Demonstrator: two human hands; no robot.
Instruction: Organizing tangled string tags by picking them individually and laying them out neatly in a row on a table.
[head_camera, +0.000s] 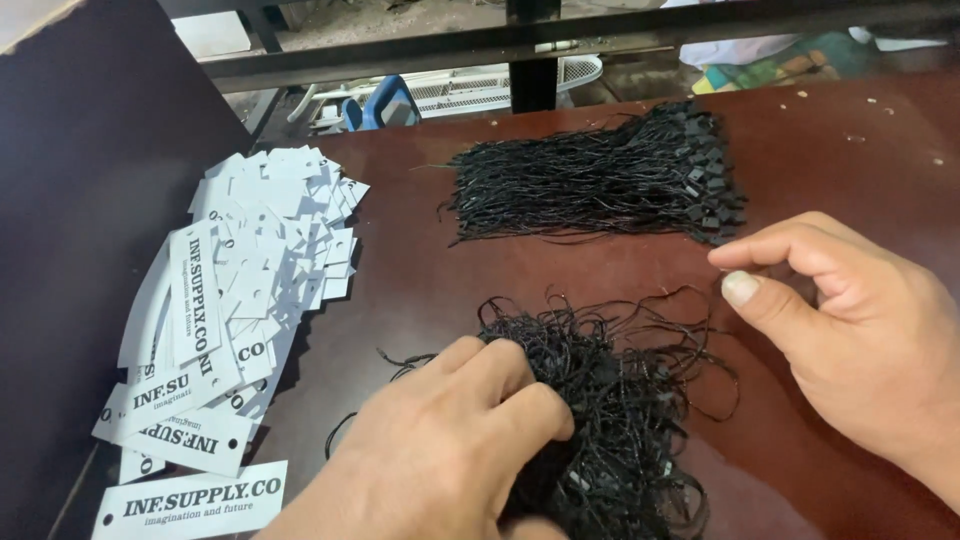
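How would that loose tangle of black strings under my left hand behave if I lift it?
The tangle of black strings would probably sag limply, since its thin loops sprawl in all directions. It likely lifts as one clump, as strands cross each other. It looks light: the left hand pins it with bent fingers.

Both hands are bare, with no gloves, rings or watch in view; the left hand (430, 450) shows its back and knuckles, with no sleeve reaching the wrist; the right hand (850, 330) shows a short, trimmed thumbnail, pale at its tip, and its wrist behind it is likewise uncovered.
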